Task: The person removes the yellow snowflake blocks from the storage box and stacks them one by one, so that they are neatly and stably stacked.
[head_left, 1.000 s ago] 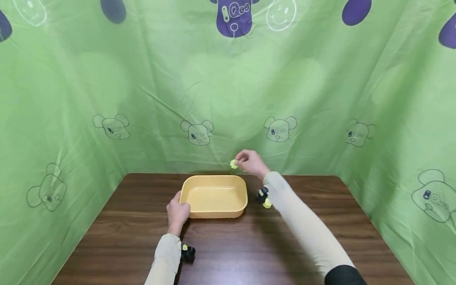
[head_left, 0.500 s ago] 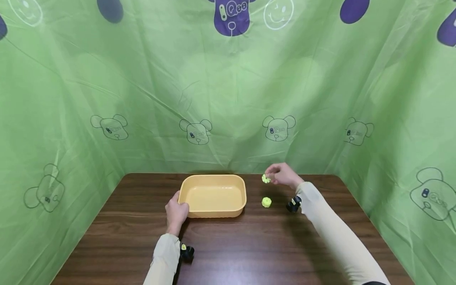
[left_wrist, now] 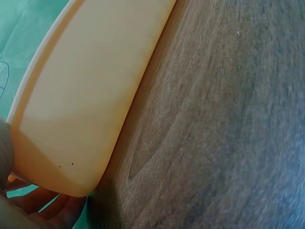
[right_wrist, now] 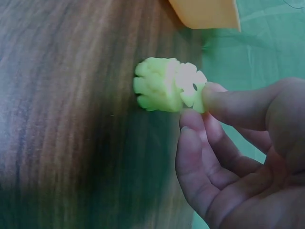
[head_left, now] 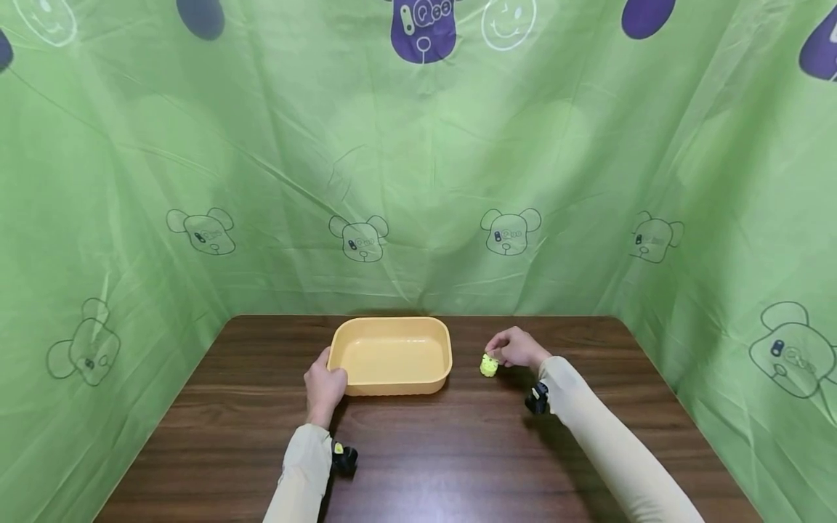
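Note:
A yellow rectangular plastic basin [head_left: 397, 388] sits toward the back of the table, and its visible inside is bare. My left hand [head_left: 323, 388] grips its left rim, thumb on the front corner; in the left wrist view several fingers [left_wrist: 52, 206] reach under the basin's end. To the right of the basin, my right hand [head_left: 519, 347] pinches a thin yellow-green flower-shaped piece [right_wrist: 191, 83] between thumb and fingers. That piece touches or nearly touches the end of a short stack of similar yellow-green flower-shaped pieces [right_wrist: 157, 85] standing on the table.
Dark brown wood-grain table [head_left: 418, 450] spreads in front of both hands. Green printed cloth [head_left: 431, 160] hangs along the back and both sides. A small black camera is strapped on each wrist.
My right hand has moved from behind the basin rightward and down to the stack, carrying the flower-shaped piece. My left hand keeps its grip on the basin.

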Available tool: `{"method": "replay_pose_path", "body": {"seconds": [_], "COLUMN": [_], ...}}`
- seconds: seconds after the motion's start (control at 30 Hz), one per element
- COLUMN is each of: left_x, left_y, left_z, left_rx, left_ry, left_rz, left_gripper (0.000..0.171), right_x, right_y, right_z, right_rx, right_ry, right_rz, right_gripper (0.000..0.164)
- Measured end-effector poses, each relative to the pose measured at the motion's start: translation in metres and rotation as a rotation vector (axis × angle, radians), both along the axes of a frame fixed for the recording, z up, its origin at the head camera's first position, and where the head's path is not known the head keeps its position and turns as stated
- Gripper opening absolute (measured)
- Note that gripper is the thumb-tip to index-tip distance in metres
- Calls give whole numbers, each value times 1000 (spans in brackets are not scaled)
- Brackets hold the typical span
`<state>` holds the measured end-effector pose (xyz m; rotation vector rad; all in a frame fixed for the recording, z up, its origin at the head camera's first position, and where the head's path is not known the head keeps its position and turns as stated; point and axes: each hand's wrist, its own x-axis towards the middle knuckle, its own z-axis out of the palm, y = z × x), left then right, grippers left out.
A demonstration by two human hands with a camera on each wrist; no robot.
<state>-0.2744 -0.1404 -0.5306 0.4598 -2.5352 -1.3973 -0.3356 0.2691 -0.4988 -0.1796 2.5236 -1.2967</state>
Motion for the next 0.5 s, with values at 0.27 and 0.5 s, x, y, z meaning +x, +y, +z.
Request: {"method": "replay_pose_path", "body": {"seconds": [0.27, 0.5], "left_x": [-1, 1], "left_y": [0, 2], "left_z": [2, -1], "left_rx": [0, 11], "left_ry": [-1, -31], "left_rz": [3, -3], "left_gripper": [63, 65], "right_x": [5, 7], "right_y": [-4, -4], "right_z": [-2, -5], "right_rx": [57, 157], "right_ry": [52, 119], "right_rz": [-3, 9], "right_gripper": [10, 11]}}
